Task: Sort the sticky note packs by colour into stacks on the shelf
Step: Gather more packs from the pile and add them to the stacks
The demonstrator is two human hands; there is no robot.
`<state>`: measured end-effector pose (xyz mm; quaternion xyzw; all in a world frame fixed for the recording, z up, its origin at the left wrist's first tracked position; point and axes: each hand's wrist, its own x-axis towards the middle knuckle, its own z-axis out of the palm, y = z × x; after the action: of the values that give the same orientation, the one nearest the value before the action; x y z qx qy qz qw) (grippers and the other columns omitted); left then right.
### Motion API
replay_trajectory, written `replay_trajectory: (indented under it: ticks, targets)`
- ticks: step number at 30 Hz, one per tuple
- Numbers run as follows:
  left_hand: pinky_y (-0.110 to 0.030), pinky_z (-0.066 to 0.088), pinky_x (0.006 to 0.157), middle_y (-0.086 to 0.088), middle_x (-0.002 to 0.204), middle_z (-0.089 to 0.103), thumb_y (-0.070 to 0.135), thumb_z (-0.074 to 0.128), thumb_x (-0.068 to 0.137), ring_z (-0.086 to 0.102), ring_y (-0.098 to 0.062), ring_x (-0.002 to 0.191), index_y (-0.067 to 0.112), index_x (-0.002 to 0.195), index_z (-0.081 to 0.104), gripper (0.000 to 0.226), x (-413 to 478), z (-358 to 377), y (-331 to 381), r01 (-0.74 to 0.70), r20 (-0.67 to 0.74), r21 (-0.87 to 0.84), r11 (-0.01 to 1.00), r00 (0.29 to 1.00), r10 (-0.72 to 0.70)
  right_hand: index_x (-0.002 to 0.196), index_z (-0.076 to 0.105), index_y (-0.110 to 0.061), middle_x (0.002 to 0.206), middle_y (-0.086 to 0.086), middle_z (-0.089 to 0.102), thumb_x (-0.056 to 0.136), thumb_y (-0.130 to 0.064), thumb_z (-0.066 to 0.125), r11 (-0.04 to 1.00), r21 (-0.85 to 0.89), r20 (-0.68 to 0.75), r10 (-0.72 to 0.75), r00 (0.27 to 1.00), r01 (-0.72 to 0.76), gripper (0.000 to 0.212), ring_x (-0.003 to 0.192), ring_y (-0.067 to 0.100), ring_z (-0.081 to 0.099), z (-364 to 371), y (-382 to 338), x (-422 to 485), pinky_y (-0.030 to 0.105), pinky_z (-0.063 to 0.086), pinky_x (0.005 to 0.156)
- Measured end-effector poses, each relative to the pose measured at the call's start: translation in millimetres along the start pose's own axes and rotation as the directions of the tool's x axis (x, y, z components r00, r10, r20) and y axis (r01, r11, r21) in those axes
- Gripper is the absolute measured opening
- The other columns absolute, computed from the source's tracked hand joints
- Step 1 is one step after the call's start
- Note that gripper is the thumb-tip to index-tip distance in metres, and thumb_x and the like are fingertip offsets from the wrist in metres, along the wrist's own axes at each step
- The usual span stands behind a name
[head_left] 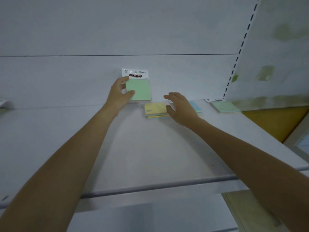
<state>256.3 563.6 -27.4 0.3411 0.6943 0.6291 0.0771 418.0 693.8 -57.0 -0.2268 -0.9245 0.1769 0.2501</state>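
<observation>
My left hand [119,92] grips a green sticky note pack [138,88] with a white header card, held upright near the back panel of the shelf. My right hand [179,107] hovers with fingers spread loosely over a pile of packs, its palm just above them. The pile has a yellow pack [154,109] on top at the left and a blue pack [195,106] showing past my hand on the right. Another green pack [224,106] lies flat at the shelf's right end. All rest on the white shelf [150,148].
A slotted upright [239,52] bounds the shelf on the right. Beyond it is a pale panel and an orange surface [274,123]. A white item [5,104] sits at the far left edge. A metal rail [150,186] runs along the shelf front.
</observation>
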Motion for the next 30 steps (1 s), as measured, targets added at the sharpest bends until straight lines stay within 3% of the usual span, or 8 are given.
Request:
replay_trajectory:
  ticks: [7,11,14,20,23,30]
  targets:
    - [-0.037,0.044,0.098,-0.018,0.136,0.049,-0.003,0.056,0.086,0.049,-0.028,0.126,0.006,0.134,0.041,0.051,-8,98,25,-0.024,0.149,0.002,1.000,0.989,0.023,0.136,0.043,-0.016,0.145,0.007,0.040,0.088,-0.033,0.057,0.974,-0.189,0.007,0.125,0.992,-0.122,0.052,0.135,0.024,0.034,-68,81,-53,0.026,0.022,0.109]
    - [-0.037,0.044,0.101,-0.018,0.135,0.050,-0.001,0.058,0.085,0.048,-0.025,0.127,0.006,0.133,0.042,0.051,-12,160,42,-0.045,0.236,-0.027,0.999,0.970,0.050,0.137,0.040,-0.019,0.146,0.006,0.038,0.087,-0.046,0.054,0.925,-0.222,-0.015,0.315,0.949,-0.310,0.058,0.135,0.027,0.032,-100,119,-84,0.037,0.026,0.112]
    - [-0.038,0.045,0.098,-0.017,0.135,0.050,0.000,0.059,0.085,0.051,-0.030,0.124,0.005,0.132,0.043,0.051,-15,202,49,-0.041,0.306,-0.036,0.999,0.951,0.050,0.137,0.040,-0.021,0.148,0.007,0.034,0.083,-0.060,0.048,0.870,-0.274,0.060,0.441,0.896,-0.409,0.067,0.137,0.030,0.027,-106,135,-95,0.043,0.028,0.113]
    - [-0.046,0.047,0.100,-0.020,0.131,0.052,0.007,0.067,0.081,0.055,-0.032,0.119,0.005,0.132,0.044,0.055,-9,260,45,0.005,0.351,0.041,0.999,0.936,-0.019,0.137,0.040,-0.022,0.147,0.007,0.034,0.081,-0.066,0.044,0.862,-0.277,0.084,0.463,0.883,-0.425,0.072,0.137,0.028,0.024,-104,140,-96,0.041,0.028,0.109]
    - [-0.042,0.049,0.097,-0.022,0.131,0.051,0.008,0.068,0.081,0.056,-0.035,0.117,0.002,0.133,0.042,0.058,-8,276,43,0.055,0.356,0.061,0.997,0.932,-0.073,0.137,0.040,-0.023,0.145,0.005,0.036,0.080,-0.066,0.045,0.862,-0.262,0.077,0.466,0.881,-0.433,0.071,0.137,0.026,0.024,-104,141,-96,0.040,0.031,0.107]
    - [-0.030,0.031,0.106,-0.017,0.138,0.049,0.029,0.064,0.084,0.042,-0.030,0.130,0.001,0.131,0.047,0.058,-7,291,28,-0.069,0.368,0.445,0.893,0.923,-0.112,0.133,0.044,-0.021,0.141,0.004,0.039,0.080,-0.065,0.047,0.866,-0.243,0.069,0.464,0.883,-0.436,0.069,0.134,0.025,0.027,-103,141,-96,0.038,0.035,0.102]
